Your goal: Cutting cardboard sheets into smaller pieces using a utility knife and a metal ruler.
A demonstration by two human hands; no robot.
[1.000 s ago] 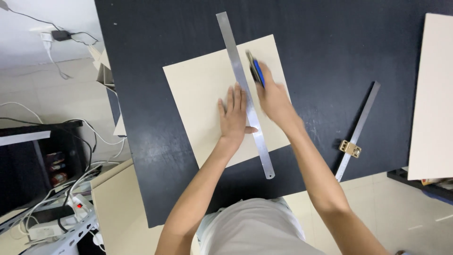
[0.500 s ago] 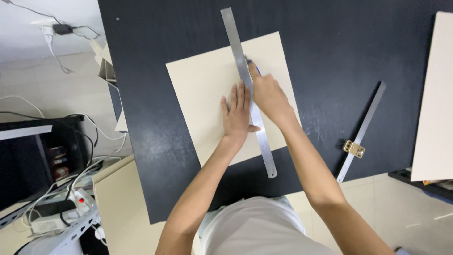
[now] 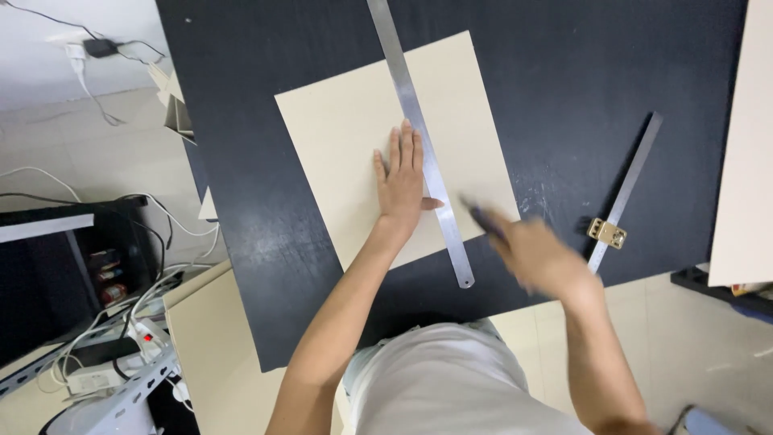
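The right hand, blurred, is closed around a dark, slim cutter-like tool just off the near right corner of the cream sheet, while the left hand lies flat and open, pinning the long steel ruler onto that sheet. The ruler's long axis runs from far to near across the sheet, immediately left of the tool tip, with the left hand nearer to it. All this rests on a black table that also carries a second metal rule with a brass fitting to the right; cables and a power strip lie on the floor at left.

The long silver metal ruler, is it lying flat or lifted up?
Flat. The long silver metal ruler lies across the beige square sheet, and the left hand presses beside it with fingers spread.
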